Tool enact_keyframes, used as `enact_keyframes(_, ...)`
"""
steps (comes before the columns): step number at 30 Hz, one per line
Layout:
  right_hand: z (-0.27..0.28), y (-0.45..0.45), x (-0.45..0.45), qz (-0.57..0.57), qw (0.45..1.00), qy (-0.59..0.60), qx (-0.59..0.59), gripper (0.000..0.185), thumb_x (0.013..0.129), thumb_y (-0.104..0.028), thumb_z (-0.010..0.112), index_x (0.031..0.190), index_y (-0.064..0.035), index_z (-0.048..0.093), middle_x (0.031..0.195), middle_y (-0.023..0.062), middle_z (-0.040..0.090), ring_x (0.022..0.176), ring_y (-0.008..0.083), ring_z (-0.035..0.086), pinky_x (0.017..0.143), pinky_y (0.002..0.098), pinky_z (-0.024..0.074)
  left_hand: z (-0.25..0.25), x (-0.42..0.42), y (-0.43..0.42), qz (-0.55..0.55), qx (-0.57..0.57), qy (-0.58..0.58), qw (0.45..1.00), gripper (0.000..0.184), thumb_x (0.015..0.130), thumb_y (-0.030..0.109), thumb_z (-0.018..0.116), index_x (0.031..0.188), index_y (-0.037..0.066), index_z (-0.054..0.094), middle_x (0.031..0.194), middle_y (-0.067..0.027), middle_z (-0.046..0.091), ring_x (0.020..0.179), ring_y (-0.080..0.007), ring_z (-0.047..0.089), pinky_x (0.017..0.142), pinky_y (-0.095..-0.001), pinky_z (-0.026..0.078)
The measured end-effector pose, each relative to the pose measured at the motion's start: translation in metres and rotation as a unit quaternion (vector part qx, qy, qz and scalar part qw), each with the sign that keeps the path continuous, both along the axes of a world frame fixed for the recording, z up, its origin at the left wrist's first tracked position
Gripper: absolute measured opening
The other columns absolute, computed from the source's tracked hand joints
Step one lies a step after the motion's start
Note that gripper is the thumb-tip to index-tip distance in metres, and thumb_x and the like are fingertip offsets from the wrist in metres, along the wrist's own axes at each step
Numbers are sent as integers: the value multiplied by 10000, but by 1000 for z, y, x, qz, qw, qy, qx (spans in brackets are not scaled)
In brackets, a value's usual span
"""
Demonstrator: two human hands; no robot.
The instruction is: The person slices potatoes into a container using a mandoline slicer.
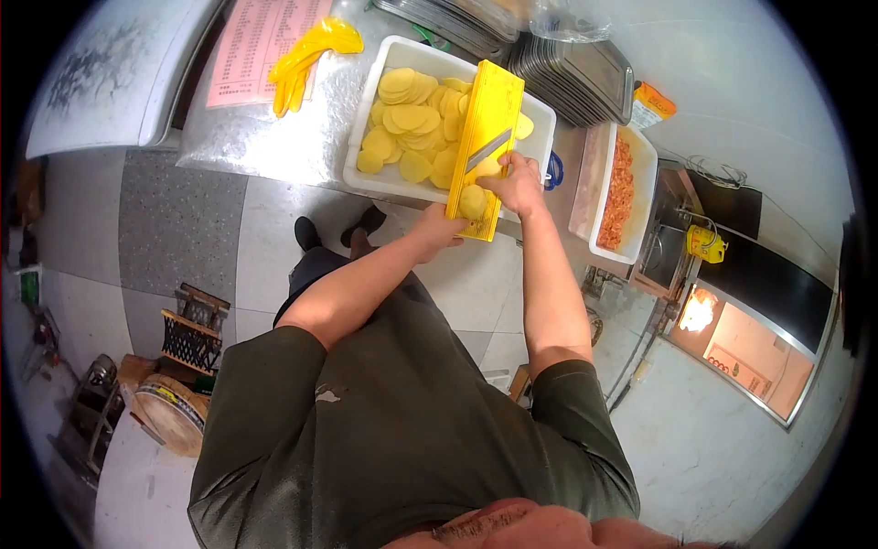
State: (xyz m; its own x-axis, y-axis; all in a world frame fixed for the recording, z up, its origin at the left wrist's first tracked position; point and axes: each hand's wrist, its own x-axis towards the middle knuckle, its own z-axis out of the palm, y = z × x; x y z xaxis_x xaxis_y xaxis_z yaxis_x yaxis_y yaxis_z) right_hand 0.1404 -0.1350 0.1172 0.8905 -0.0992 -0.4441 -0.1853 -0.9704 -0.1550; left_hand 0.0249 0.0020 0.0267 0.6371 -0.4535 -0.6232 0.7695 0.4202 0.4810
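A yellow mandoline slicer point(485, 114) with a slanted metal blade lies tilted across a white plastic tub point(359, 137). My left hand point(439, 231) is closed around the slicer's near end. With bent fingers, my right hand point(517, 186) presses a piece of potato point(487, 168) against the slicer just below the blade. Another pale yellow potato piece point(473, 201) rests on the board nearer to me. Many round potato slices point(407, 117) are heaped in the tub, some partly hidden beneath the slicer.
Yellow rubber gloves point(315, 55) and a pink printed sheet point(251, 55) lie on the metal table point(302, 137). Stacked dark trays point(576, 78) stand behind the tub. To the right, a white container point(599, 206) holds orange-red chopped food point(617, 197).
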Motion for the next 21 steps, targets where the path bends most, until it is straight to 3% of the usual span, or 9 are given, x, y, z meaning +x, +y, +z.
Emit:
enact_keyframes(7, 10, 7, -9, -36, 998, 38, -32, 664, 584, -467, 854, 1091, -112, 613, 1280, 151, 495, 1227, 326, 486, 1021, 430, 390, 1, -4, 0, 20, -28, 6, 999, 491, 872, 24, 629, 1328, 30, 449, 1290, -99, 548, 1152, -244, 596, 910, -409, 563)
enact_keyframes(10, 5, 8, -20, -1, 997, -56, -62, 603, 620, -407, 848, 1071, -86, 611, 1182, 150, 577, 1124, 346, 562, 967, 434, 442, 2, -2, 2, 12, -47, 16, 999, 545, 861, 17, 627, 1362, 49, 417, 1329, -71, 519, 1169, -234, 583, 950, -418, 544)
enact_keyframes(13, -2, -1, -24, -83, 989, -33, 118, 467, 709, -282, 817, 1055, -49, 609, 1016, 126, 656, 949, 303, 645, 858, 392, 508, 10, -2, 6, 14, -34, 24, 999, 532, 859, 20, 632, 1351, 49, 432, 1304, -67, 534, 1160, -228, 589, 946, -415, 547)
enact_keyframes(16, -21, -10, -31, -114, 945, -86, 294, 304, 832, -146, 725, 1075, -5, 609, 921, 78, 689, 817, 229, 664, 756, 334, 532, 4, -1, 5, 6, -33, 23, 999, 494, 865, 37, 635, 1330, 51, 469, 1277, -60, 563, 1144, -215, 598, 949, -414, 542)
enact_keyframes(19, -21, -15, -33, -172, 881, -63, 436, 218, 929, -104, 636, 1113, 9, 611, 959, 49, 687, 846, 139, 643, 746, 290, 522, -1, 0, 5, 4, -34, 0, 999, 459, 880, 70, 618, 1320, 19, 498, 1275, -96, 569, 1136, -230, 604, 928, -420, 551)
enact_keyframes(21, -17, -20, -32, -199, 864, -72, 456, 216, 968, -124, 601, 1149, -5, 616, 953, 41, 686, 812, 122, 641, 702, 275, 520, -2, 0, 6, -2, -44, 5, 999, 455, 880, 74, 628, 1318, 43, 508, 1258, -61, 589, 1133, -207, 605, 939, -411, 534)
